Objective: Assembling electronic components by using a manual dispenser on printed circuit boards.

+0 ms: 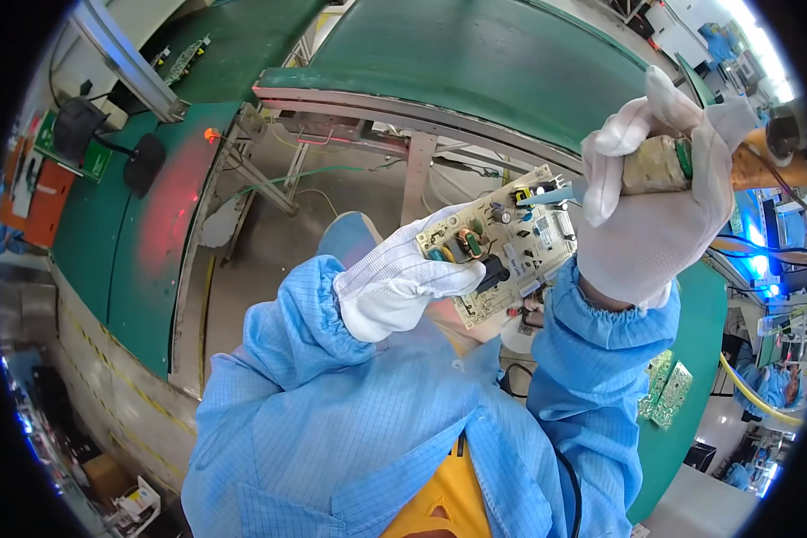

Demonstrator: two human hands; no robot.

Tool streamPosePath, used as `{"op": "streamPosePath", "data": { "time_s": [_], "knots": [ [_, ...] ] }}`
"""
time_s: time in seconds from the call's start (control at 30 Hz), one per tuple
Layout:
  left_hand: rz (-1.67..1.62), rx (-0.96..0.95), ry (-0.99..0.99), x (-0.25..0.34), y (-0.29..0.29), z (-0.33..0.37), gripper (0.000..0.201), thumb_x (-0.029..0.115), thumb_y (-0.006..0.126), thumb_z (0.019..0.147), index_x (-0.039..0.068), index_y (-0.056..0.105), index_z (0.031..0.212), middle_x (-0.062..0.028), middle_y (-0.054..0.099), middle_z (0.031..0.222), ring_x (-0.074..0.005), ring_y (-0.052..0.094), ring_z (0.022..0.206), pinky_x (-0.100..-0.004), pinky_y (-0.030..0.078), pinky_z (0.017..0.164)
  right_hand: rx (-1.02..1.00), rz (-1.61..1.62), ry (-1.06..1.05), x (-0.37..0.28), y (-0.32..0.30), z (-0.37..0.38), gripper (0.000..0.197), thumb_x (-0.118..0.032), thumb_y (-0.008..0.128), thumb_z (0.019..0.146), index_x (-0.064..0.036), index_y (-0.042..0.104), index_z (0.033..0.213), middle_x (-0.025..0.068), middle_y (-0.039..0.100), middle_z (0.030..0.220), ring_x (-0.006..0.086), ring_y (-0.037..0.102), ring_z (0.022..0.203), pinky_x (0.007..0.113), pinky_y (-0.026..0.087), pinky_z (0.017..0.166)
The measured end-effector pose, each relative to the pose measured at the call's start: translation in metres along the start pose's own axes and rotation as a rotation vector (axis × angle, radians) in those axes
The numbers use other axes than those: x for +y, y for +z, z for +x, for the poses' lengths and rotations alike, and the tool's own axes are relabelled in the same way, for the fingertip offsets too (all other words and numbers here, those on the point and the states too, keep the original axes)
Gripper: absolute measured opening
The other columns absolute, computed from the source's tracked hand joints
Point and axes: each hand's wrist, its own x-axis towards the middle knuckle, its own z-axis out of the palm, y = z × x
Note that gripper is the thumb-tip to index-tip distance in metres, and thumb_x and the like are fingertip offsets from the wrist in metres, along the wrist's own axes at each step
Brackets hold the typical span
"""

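My left hand [403, 276], in a white glove, is closed on the left edge of a cream circuit board [529, 260]. The thumb lies over the board next to a copper-wound coil and a dark component. Above the board's far right, my right hand [659, 211], also gloved in white, has its fingers curled round a tool [656, 167] with a worn tan body and a green part. From its left side a light-blue tip [551, 195] reaches over the board's far edge, near a yellow component. Whether the tip touches anything, I cannot tell. The palm side of my right hand is hidden.
A green conveyor belt [475, 49] with a metal rail runs across ahead of me. At the left stands a green bench [125, 269] with a black lamp-like fixture. More circuit boards [671, 394] lie on a green surface at the right, near cables and a yellow hose [751, 394].
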Motion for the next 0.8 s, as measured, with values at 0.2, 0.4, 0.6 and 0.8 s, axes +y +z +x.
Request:
{"op": "streamPosePath", "data": {
  "time_s": [0.2,0.4,0.6,0.8],
  "knots": [
    [0.085,0.005,-0.006,0.013,0.014,-0.006,0.064,0.017,0.072,0.083,-0.001,0.042,0.136,-0.01,0.061,0.119,-0.0167,0.056,0.11,-0.0301,0.045,0.096,0.032,0.328,0.202,-0.008,-0.007,-0.004,0.043,-0.026,0.03,0.101,0.006,0.056,0.112,0.015,0.058,0.075,0.0126,0.047,0.043,0.022,0.041,0.039],
    [0.017,-0.011,-0.017,0.016,0.017,-0.007,0.068,0.015,0.072,0.082,-0.001,0.038,0.138,-0.0099,0.061,0.118,-0.0166,0.057,0.11,-0.0295,0.046,0.095,0.007,0.331,0.229,-0.017,-0.011,-0.004,0.043,-0.027,0.03,0.101,0.0045,0.057,0.111,0.0148,0.059,0.075,0.0129,0.05,0.046,0.022,0.041,0.04],
    [0.087,-0.022,-0.007,0.015,0.012,-0.006,0.067,0.013,0.07,0.083,-0.002,0.037,0.139,-0.0098,0.061,0.118,-0.0163,0.058,0.11,-0.029,0.047,0.095,-0.012,0.328,0.26,-0.025,-0.011,-0.003,0.042,-0.028,0.03,0.101,0.0031,0.058,0.11,0.0146,0.06,0.075,0.0133,0.052,0.049,0.022,0.042,0.04],
    [0.022,-0.02,0.033,0.012,0.012,-0.006,0.062,0.01,0.068,0.084,-0.002,0.039,0.137,-0.0096,0.061,0.118,-0.0155,0.058,0.107,-0.0283,0.048,0.093,-0.02,0.323,0.289,-0.034,-0.009,-0.003,0.042,-0.029,0.031,0.101,0.0016,0.059,0.108,0.0144,0.06,0.075,0.0136,0.055,0.052,0.022,0.042,0.041]
  ]
}}
